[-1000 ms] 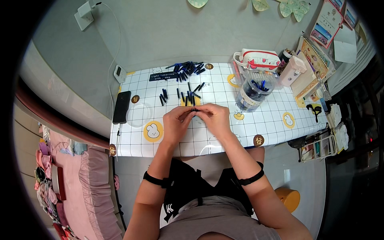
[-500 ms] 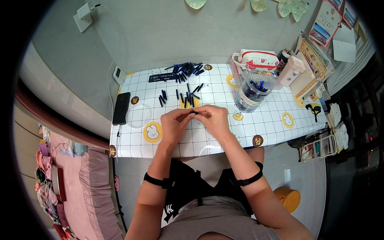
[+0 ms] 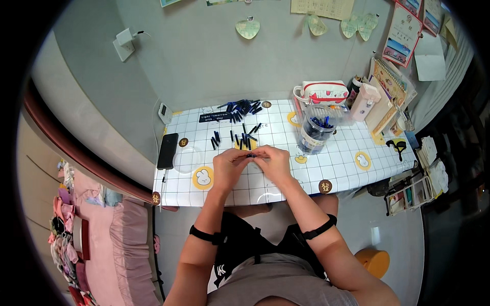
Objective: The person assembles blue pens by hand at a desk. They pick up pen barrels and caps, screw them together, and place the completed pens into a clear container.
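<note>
My left hand and my right hand meet over the front middle of the table. Their fingertips pinch together on a small dark tube, mostly hidden by the fingers, that looks like an ink cartridge. Just beyond them lie several loose dark blue-black tubes of the same look, with a few more to the left. A larger heap of dark and blue tubes sits toward the back. To the right stands a clear plastic jar without its lid, with blue tubes inside.
A round clear lid and a black phone lie at left. Behind the jar are a white-and-red pouch and a pink box. Black scissors rest near the right edge. An orange stool stands on the floor.
The view has tilted up, showing more wall, so the table sits lower in the picture. Both hands stay together, pinching the small tube; the jar and heaps have not moved.
</note>
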Demonstrator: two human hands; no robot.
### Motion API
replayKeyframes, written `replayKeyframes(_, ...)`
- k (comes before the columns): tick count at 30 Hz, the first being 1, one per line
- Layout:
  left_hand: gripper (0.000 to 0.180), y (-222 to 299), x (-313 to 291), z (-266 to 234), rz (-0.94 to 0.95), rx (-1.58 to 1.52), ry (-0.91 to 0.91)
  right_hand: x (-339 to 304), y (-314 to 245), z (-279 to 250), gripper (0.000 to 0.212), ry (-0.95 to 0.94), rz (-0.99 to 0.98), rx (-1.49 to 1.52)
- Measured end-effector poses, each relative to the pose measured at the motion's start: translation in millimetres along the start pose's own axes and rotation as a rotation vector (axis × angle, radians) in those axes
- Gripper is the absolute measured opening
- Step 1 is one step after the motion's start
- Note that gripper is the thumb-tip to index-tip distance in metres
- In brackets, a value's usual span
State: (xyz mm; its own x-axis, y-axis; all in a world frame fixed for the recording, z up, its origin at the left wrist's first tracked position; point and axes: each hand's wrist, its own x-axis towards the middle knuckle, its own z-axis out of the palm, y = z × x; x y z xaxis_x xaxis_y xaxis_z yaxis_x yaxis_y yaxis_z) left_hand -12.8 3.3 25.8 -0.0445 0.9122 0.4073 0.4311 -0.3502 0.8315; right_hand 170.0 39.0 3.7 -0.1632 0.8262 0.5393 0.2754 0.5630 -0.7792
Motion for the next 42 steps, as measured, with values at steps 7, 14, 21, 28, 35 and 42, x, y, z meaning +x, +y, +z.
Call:
replayKeyframes(7,0.02,38,2,-19,0.152,0.181,-0.074,3,-24,-21,0.026,-0.038,-0.094,-0.042)
replayKeyframes(14,0.018,98,28,14,0.358,0.066,-0.058,7,-67,-90,0.018,0.115,-0.011,0.042)
replayKeyframes(21,0.032,124,69,82,0.526,-0.072,0.007,34,-65,-159,0.018,0.253,-0.089,-0.017)
replayKeyframes(28,0.021,137,101,123,0.604,-0.039,0.031,53,-49,-197,0.014,0.305,-0.184,-0.141)
replayKeyframes(35,0.02,124,119,140,0.636,0.067,0.015,59,-26,-209,0.019,0.286,-0.247,-0.318)
replayKeyframes(42,0.022,107,119,135,0.655,0.157,0.067,52,-12,-205,0.018,0.295,-0.304,-0.496)
